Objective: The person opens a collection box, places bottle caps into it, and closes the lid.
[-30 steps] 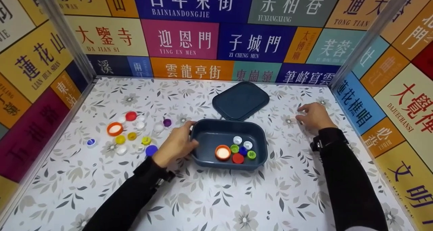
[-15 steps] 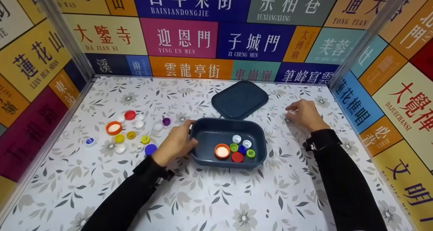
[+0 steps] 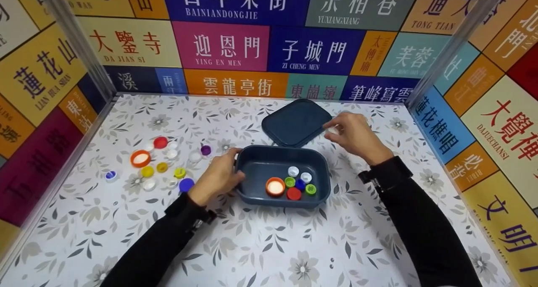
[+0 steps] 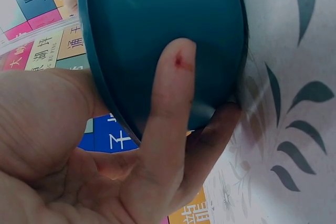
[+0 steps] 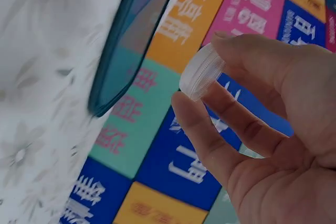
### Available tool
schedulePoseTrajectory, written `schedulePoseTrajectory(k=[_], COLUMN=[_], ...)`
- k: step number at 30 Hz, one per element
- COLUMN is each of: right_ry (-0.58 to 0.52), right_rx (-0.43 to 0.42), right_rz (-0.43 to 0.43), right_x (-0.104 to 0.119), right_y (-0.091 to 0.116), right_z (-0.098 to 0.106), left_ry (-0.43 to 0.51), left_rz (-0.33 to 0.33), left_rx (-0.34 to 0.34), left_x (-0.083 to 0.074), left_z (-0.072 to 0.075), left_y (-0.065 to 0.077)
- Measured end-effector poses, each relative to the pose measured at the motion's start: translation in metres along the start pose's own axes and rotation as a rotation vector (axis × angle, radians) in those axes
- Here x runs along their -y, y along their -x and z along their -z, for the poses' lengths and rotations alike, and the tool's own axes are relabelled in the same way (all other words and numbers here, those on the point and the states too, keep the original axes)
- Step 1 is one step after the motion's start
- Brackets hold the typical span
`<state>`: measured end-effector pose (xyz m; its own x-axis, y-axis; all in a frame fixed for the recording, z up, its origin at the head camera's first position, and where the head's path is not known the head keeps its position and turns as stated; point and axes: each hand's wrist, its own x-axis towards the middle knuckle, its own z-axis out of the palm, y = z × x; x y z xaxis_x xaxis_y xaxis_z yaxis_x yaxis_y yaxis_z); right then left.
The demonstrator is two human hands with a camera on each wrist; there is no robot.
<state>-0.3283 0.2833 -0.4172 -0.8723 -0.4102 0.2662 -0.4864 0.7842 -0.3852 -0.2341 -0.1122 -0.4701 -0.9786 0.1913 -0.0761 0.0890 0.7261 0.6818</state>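
Wall panels (image 3: 227, 47) reading YING EN MEN and ZI CHENG MEN, dark blue box (image 3: 257, 171) gripped at its left end by your left hand (image 3: 216, 175), lid (image 3: 296, 122) just beyond, your right hand (image 3: 355, 135) now by the lid's right edge, clear cap (image 5: 200, 73) pinched in its fingertips

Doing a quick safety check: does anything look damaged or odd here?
Yes: the left-wrist view shows a small red mark on a fingertip of the left hand, which holds the dark box. It may be a cut or a stain. The box shows no visible damage.
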Motion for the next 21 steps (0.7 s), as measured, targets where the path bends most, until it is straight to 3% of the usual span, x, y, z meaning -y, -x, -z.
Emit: schedulePoseTrajectory(k=[14, 21], right_ry=[-0.048, -0.052], right_rx=[0.088, 0.204], right_rz=[0.195, 0.278], right_x=[0.070, 0.091], right_y=[-0.001, 0.001], right_z=[-0.011, -0.027], left_ry=[-0.006, -0.016], left_rz=[-0.033, -0.041], left_rx=[-0.016, -0.026], left_x=[0.001, 0.003], left_z=[0.000, 0.000], left_y=[-0.001, 0.000])
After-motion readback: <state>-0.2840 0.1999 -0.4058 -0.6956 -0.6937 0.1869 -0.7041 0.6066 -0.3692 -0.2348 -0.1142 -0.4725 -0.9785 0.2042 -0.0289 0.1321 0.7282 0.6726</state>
